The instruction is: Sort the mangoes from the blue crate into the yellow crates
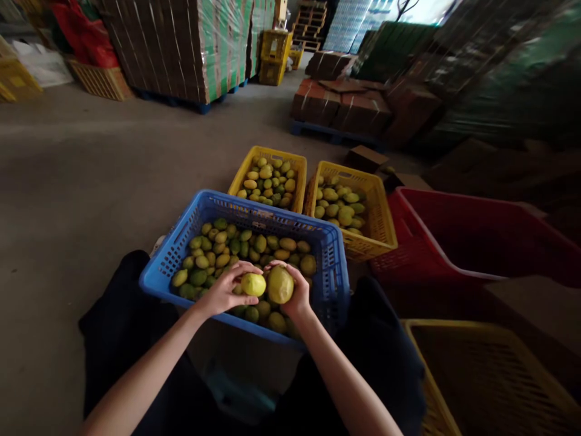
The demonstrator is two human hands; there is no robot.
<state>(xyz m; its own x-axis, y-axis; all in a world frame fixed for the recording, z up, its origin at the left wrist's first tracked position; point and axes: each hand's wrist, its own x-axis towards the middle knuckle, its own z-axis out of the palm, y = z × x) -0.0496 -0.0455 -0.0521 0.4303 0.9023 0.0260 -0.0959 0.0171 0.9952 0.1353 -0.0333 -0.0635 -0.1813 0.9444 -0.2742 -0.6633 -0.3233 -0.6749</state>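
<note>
Fingers of my left hand [226, 290] curl around a small yellow-green fruit [253, 284]; my right hand [297, 293] cups a larger yellow fruit [280, 284] from its right side. Both fruits touch, held just above the near part of the blue crate [330, 284]. Two yellow crates [381, 224] of fruit stand farther off.

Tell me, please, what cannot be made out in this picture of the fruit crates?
- Head view: the far side of the fruit in the right hand is hidden by fingers.
- The fruit low in the blue crate is covered by the top layer and the left hand.
- The red crate inside is too dark.
- The right-hand stacks are blurred.
</note>
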